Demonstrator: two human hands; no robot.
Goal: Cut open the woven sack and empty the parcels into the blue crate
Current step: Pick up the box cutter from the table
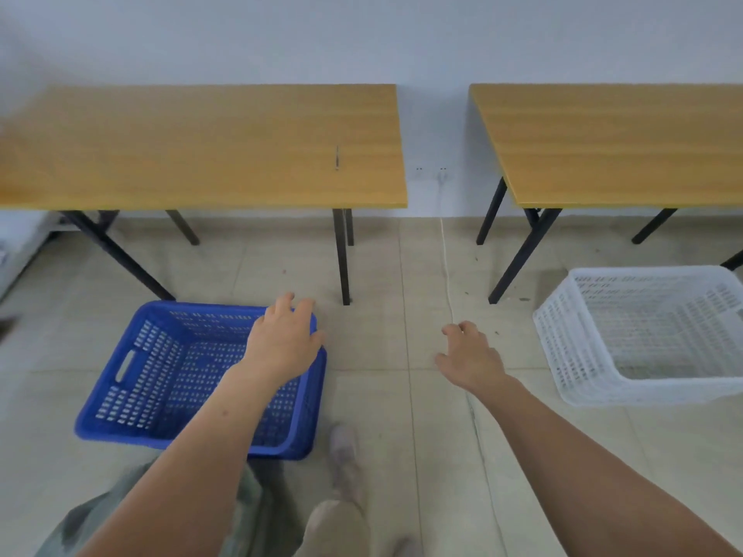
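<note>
Both hands are empty: left hand [281,347] fingers [295,305] loosely spread over the blue crate [132,367] far corner, right hand [468,361] fingers curled over bare floor. No sack visible; fetching it and a cutter probably comes next.

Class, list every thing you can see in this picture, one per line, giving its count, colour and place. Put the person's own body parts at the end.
blue crate: one, blue, on the floor at left, nothing inside
white crate: one, white, on the floor at right, nothing inside
tables: two, yellow-brown wooden tops with black legs, side by side against the wall
small dark object: one, thin, on the left table; too small to identify
cable: one, white, running from the wall down across the floor between the tables
wall sockets: two, white, low on the wall between the tables
left hand: one, open, over the blue crate's right rim
right hand: one, open, holding nothing, above bare floor
</note>
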